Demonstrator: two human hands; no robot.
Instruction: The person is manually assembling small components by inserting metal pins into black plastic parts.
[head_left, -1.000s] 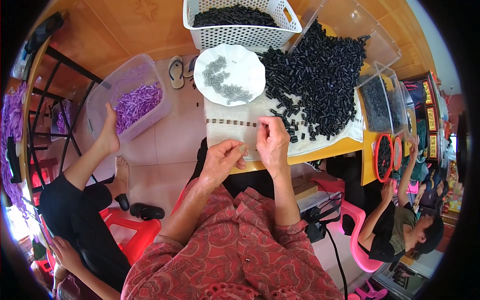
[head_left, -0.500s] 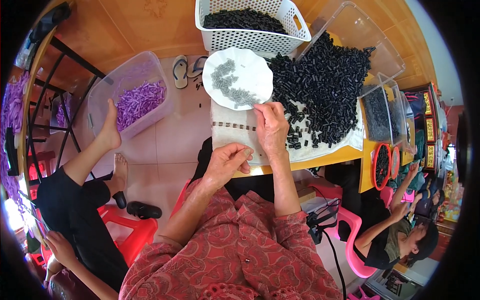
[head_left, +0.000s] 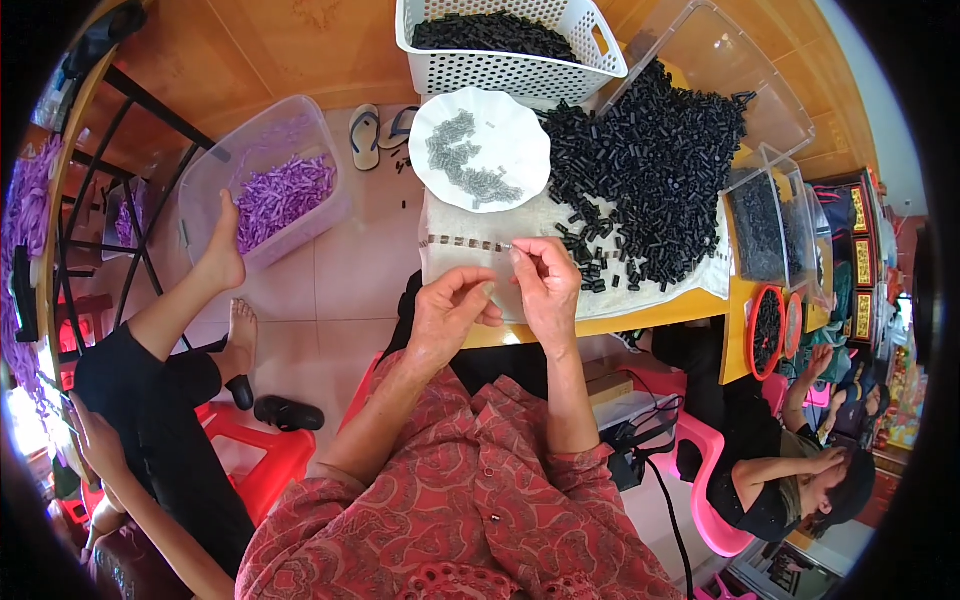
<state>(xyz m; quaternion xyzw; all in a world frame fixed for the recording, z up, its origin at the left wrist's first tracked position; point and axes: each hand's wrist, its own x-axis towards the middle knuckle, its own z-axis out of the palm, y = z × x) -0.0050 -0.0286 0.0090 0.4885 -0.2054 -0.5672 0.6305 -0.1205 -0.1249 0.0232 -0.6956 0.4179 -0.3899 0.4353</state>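
My left hand (head_left: 452,310) is closed in a pinch over the table's front edge; whatever sits between its fingertips is too small to name. Just to its right, my right hand (head_left: 545,290) pinches a tiny pale grey piece, its fingertips close to the brown patterned stripe of the cream cloth (head_left: 455,222). Beyond the hands stands a white scalloped plate (head_left: 520,130) with many small grey pieces (head_left: 465,160) on it. A large heap of short black tube-like parts (head_left: 650,180) spreads over the cloth to the right.
A white perforated basket (head_left: 500,75) of black parts stands behind the plate. Clear plastic bins (head_left: 790,215) and a red tray (head_left: 765,335) are on the right. On the floor, a clear tub (head_left: 300,235) holds purple pieces. One person (head_left: 770,490) sits right; another's legs (head_left: 150,400) show left.
My right hand has drawn back from the plate's near rim toward me, with a tiny grey piece in its pinch. My left hand has shifted slightly up, nearer to it.
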